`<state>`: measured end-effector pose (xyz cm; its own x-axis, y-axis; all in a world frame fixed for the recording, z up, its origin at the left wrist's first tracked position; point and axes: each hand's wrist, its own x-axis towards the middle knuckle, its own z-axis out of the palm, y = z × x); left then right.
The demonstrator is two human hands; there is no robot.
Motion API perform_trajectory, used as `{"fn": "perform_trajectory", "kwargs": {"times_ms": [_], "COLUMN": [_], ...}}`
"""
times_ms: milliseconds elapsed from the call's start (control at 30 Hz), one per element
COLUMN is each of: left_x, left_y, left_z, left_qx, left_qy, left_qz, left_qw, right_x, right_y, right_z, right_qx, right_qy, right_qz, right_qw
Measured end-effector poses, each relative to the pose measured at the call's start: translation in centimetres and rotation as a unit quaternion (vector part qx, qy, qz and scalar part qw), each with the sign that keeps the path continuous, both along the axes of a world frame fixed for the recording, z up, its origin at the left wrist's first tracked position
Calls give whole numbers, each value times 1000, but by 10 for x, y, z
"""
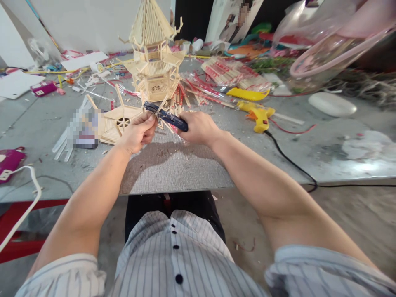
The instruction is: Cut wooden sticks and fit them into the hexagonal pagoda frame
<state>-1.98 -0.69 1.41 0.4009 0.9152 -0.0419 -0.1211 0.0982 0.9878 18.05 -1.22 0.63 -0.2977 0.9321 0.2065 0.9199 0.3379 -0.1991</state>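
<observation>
My right hand [198, 127] is wrapped round a dark blue hand tool [168, 117], which looks like cutting pliers and points up and left. My left hand [140, 131] is closed in a pinch at the tool's front end, on a thin wooden stick [162, 103] that crosses the jaws. Just behind my left hand lies a flat wooden-stick base [113, 123] with upright posts and a spoked opening. Beyond both hands stands a tiered stick pagoda [156, 78] with a pointed roof.
To the right lie a yellow glue gun [258, 116] with a black cord, a yellow comb-like piece [247, 94] and a white oval object [332, 104]. Packs of chopsticks [235, 72] lie behind. Clear sticks [66, 138] are at the left. The table edge [179, 191] runs before my lap.
</observation>
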Motion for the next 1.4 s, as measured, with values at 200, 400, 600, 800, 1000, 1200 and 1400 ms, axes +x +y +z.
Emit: {"fn": "perform_trajectory", "kwargs": {"times_ms": [200, 400, 600, 800, 1000, 1200, 1400], "left_x": [2, 2, 2, 3, 3, 0, -2], "left_y": [6, 17, 16, 12, 8, 8, 7], "left_z": [-13, -30, -29, -20, -16, -13, -9], "left_qx": [98, 333, 317, 190, 151, 114, 85], "left_qy": [54, 169, 144, 81, 38, 29, 36], "left_qz": [43, 192, 160, 90, 49, 8, -3], "left_qw": [993, 908, 924, 974, 987, 993, 996], "right_x": [-2, -5, -1, 2, 3, 4, 3], "right_y": [-1, 1, 2, 4, 5, 5, 4], "right_z": [2, 1, -4, -7, -8, -9, -8], "right_qx": [-23, -28, -2, 22, 38, 37, 33], "right_qy": [-3, -5, 14, 27, 35, 26, 18], "right_qz": [-22, -44, -7, 20, 34, 39, 37], "right_qw": [999, 999, 1000, 999, 998, 998, 999]}}
